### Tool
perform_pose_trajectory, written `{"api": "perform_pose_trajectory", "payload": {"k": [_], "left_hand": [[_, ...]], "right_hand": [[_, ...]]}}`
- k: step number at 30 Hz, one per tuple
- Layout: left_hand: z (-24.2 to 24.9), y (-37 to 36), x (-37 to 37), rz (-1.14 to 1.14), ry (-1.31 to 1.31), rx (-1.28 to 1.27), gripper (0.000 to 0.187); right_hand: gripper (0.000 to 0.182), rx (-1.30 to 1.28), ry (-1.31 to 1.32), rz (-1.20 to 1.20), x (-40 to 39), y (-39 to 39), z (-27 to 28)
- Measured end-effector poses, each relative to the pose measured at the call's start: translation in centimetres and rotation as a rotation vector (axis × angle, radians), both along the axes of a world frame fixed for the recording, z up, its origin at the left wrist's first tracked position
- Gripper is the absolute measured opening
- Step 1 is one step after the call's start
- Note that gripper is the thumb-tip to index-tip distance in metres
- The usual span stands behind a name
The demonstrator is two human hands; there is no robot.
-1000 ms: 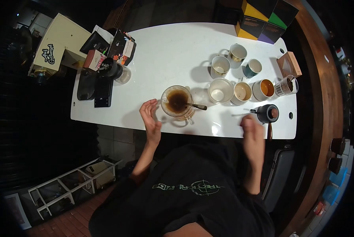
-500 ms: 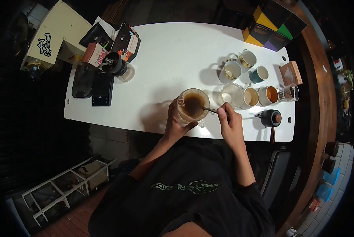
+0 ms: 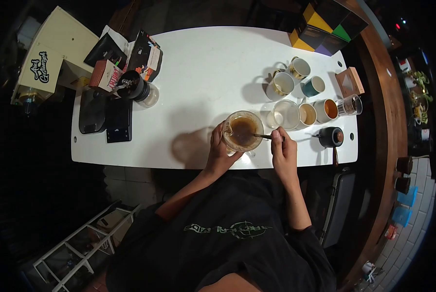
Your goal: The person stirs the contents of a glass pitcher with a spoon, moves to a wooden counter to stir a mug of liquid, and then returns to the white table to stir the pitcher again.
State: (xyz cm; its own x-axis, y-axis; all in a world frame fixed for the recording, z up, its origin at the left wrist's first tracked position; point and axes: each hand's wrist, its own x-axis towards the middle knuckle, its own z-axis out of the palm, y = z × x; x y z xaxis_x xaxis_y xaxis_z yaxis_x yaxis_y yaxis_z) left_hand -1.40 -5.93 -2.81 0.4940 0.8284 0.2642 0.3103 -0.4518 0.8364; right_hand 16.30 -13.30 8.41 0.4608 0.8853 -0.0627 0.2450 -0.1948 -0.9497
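My left hand [image 3: 222,150] is wrapped round the left side of a clear glass coffee dripper [image 3: 228,144], near the table's front edge. Brown, cloudy coffee [image 3: 242,130] fills it, and a pale filter fold shows at its left rim. Part of a glass handle shows below the dripper; what it belongs to is mostly hidden. Between the thumb and fingers of my right hand [image 3: 284,151] is a thin dark spoon [image 3: 264,136]. It reaches over the right rim, with its tip sunk in the coffee and out of sight.
Right of my hands stand a clear glass jug [image 3: 285,115], several mugs [image 3: 281,85], a glass tumbler [image 3: 350,105] and a small black pot [image 3: 329,136] with a wooden handle. A grinder [image 3: 135,88], a black scale [image 3: 118,121] and boxes [image 3: 144,57] sit at the left.
The camera view has shifted slightly, so the table things appear farther left. Against them, the dripper sits a little farther right. The spoon's tip stays in the coffee; both hands keep their holds.
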Motion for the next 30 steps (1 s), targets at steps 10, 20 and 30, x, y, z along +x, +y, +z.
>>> {"api": "perform_pose_trajectory", "payload": {"k": [10,20,30], "left_hand": [[1.1,0.6,-0.5,-0.049,0.151,0.05,0.089],[-0.1,0.5,-0.6,-0.076,-0.008,0.056,0.089],[0.8,0.2,0.1,0.01,0.038,0.033,0.083]], "right_hand": [[0.044,0.058,0.094,-0.105,-1.1,-0.1,-0.3],[0.042,0.029,0.397,0.051,2.5,1.2,-0.7],[0.032,0.166,-0.138,0.419,5.0,1.9,3.1]]}}
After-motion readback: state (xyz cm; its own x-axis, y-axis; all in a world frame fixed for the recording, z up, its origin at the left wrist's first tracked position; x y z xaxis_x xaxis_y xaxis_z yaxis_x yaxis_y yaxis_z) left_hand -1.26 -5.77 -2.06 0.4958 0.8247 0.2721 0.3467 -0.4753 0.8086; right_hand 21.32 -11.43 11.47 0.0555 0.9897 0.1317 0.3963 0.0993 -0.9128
